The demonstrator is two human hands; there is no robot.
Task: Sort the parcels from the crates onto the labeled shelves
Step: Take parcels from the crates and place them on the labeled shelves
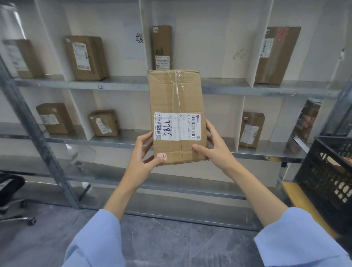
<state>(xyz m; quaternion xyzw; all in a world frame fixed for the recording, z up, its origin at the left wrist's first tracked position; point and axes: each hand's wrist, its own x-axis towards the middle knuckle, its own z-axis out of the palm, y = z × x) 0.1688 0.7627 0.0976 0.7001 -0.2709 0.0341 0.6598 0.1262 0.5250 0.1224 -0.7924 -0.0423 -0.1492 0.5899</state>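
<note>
While held up before the shelves, the parcel sits upright; left hand and right hand fingers clamp its lower edges. Label reads, seemingly, 7786. Black crate at right.

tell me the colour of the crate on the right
Black crate, seen best in the head view.

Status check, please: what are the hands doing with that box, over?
Left hand and right hand grip the taped brown cardboard parcel near its bottom. Parcel upright, not yet shelved. Grey metal shelves ahead, nothing between.
</note>
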